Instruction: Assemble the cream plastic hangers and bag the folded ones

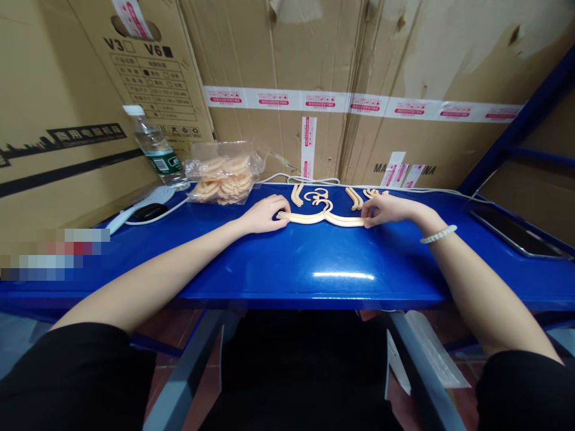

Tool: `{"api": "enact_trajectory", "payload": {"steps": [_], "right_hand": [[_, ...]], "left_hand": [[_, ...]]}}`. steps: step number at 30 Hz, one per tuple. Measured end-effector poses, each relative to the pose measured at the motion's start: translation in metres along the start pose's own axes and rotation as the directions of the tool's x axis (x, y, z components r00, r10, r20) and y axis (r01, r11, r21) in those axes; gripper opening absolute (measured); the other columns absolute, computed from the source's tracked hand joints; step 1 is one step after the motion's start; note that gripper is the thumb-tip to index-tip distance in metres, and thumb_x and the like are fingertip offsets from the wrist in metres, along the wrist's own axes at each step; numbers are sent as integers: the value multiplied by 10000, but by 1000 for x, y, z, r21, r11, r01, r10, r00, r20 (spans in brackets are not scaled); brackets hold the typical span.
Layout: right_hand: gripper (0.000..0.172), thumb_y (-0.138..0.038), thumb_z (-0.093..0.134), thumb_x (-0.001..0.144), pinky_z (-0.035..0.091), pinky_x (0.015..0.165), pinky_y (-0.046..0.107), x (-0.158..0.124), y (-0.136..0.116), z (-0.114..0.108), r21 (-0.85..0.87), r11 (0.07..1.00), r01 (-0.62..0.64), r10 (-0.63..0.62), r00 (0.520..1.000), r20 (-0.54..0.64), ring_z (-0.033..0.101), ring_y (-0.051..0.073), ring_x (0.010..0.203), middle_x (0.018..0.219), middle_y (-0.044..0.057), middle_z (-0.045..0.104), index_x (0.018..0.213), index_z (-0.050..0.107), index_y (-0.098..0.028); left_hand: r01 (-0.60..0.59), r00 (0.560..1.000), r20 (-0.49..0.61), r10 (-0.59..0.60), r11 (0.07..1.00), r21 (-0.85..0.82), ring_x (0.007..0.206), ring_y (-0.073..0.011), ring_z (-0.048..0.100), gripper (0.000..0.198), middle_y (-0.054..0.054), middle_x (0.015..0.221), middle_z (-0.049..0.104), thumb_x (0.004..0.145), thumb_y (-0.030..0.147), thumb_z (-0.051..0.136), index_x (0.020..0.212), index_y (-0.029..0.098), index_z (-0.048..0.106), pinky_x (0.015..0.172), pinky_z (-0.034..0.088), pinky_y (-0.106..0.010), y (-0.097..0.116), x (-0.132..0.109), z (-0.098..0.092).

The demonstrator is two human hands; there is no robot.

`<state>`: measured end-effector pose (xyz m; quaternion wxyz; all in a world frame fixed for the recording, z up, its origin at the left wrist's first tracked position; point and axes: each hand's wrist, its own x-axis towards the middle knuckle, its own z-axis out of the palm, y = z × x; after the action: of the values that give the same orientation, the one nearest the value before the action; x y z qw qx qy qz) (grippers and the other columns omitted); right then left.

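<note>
Two long, curved beige pieces lie end to end on the blue table (278,263), the left piece (306,219) and the right piece (345,221) meeting in the middle. My left hand (268,214) has its fingers closed on the outer end of the left piece. At the outer end of the right piece, my right hand (380,211) pinches it between thumb and fingers. Just behind are small curled beige pieces (320,196), a short piece (297,195) on the left and a ridged one (354,198) on the right. More pieces near my right hand are partly hidden.
A clear bag of beige pieces (224,179) and a water bottle (157,149) stand at the back left. A white-handled brush (144,205) lies left, a phone (521,233) right. White cable (417,190) runs along the back, before cardboard (269,54).
</note>
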<state>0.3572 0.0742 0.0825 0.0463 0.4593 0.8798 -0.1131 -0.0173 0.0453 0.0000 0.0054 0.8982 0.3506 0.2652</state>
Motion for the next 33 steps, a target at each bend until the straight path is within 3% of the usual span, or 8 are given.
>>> {"api": "enact_trajectory", "payload": {"steps": [17, 21, 25, 29, 33], "right_hand": [[217, -400, 736, 696, 472, 664, 310, 0, 1, 1, 2, 1000, 3, -3, 1000, -14, 699, 232, 755, 814, 28, 769, 819, 748, -222], [239, -421, 770, 671, 482, 657, 312, 0, 2, 0, 4, 1000, 4, -4, 1000, -31, 704, 237, 752, 813, 23, 773, 818, 759, -233], [296, -451, 753, 702, 488, 698, 335, -4, 1, -6, -16, 1000, -15, 12, 989, -147, 707, 266, 807, 840, 56, 772, 873, 771, -210], [298, -413, 616, 849, 494, 720, 333, -3, -5, -9, -11, 1000, -7, 2, 919, -395, 708, 258, 816, 882, 102, 775, 933, 753, -163], [241, -318, 611, 862, 513, 766, 309, 18, -17, -5, -20, 999, 31, -37, 905, -424, 724, 244, 862, 928, 90, 786, 979, 753, -163]], "left_hand": [[25, 1000, -13, -25, 1000, -9, 965, -267, 622, 159, -88, 1020, 689, 824, 320, 545, 892, 201, 626, 914, 493, -423, 2, 0, 0], [70, 997, -24, -70, 997, -27, 1007, -273, 636, 260, -87, 1077, 708, 863, 394, 557, 1007, 204, 661, 935, 504, -429, 0, 2, 2], [133, 990, -35, -135, 990, -53, 1162, -279, 623, 406, -87, 1249, 706, 967, 454, 436, 1209, 209, 650, 1046, 470, -461, -7, 7, 4], [208, 978, -9, -209, 976, -67, 1289, -277, 582, 492, -93, 1377, 662, 1019, 422, 299, 1297, 189, 632, 1139, 415, -486, -19, 11, 8], [263, 964, 62, -259, 962, -71, 1407, -283, 500, 568, -85, 1503, 570, 1033, 478, 256, 1425, 200, 559, 1200, 359, -491, -26, 12, 13]]}}
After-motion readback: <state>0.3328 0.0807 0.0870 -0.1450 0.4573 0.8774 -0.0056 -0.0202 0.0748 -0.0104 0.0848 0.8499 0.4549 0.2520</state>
